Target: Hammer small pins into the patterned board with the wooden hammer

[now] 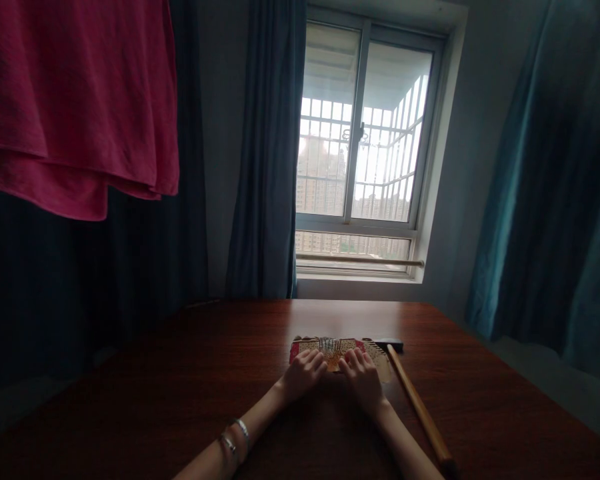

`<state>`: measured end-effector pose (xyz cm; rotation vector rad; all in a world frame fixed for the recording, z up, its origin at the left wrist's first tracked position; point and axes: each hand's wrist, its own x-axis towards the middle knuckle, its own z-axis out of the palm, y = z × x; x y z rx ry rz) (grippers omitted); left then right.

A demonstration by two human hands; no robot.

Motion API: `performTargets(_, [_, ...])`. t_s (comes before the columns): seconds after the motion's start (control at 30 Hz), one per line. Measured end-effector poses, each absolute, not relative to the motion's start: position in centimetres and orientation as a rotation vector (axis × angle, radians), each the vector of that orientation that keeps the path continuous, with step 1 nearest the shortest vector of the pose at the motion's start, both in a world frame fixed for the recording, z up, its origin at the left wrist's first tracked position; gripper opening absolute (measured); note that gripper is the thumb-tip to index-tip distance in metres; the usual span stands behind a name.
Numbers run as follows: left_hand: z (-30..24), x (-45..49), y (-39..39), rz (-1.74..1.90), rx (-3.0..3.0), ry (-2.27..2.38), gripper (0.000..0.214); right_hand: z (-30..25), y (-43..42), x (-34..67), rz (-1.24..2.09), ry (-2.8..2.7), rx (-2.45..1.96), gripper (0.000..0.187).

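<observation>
A flat, beige dotted piece with red ends [309, 345] lies on the table in front of me. A row of thin dark and light strips runs across its middle, and I cannot make out what kind of thing it is. My left hand [305, 372] rests on its left near part with the fingers curled. On the right near part my right hand [363, 377] holds on in the same way, a small gap apart from the left. My thumbs are mostly hidden. Two silvery bangles [235, 435] circle my left forearm.
A hammer with a long wooden handle [420, 407] and a black head lies right of my right hand. The brown wooden table [155, 393] reaches toward the window [330, 193]. A pink cloth [105, 100] hangs at upper left. Blue curtains [267, 153] flank the window.
</observation>
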<state>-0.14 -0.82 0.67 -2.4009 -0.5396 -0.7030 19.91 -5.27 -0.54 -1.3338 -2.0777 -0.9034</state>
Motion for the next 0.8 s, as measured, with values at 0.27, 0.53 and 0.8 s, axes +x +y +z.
performTargets(0.27, [0.8, -0.2, -1.0, -0.714, -2.426, -0.556, 0.015, -0.3, -5.3, 19.9, -0.853, -2.101, -1.292, 0.016])
performTargets(0.53, [1.3, -0.3, -1.6, -0.725, -2.481, -0.617, 0.015, 0.6, -6.3, 19.6, -0.821, -2.114, -1.306, 0.016])
performTargets(0.8, [1.4, -0.4, -1.8, -0.768, -2.544, -0.726, 0.009, 0.6, -6.3, 19.5, -0.793, -2.107, -1.305, 0.015])
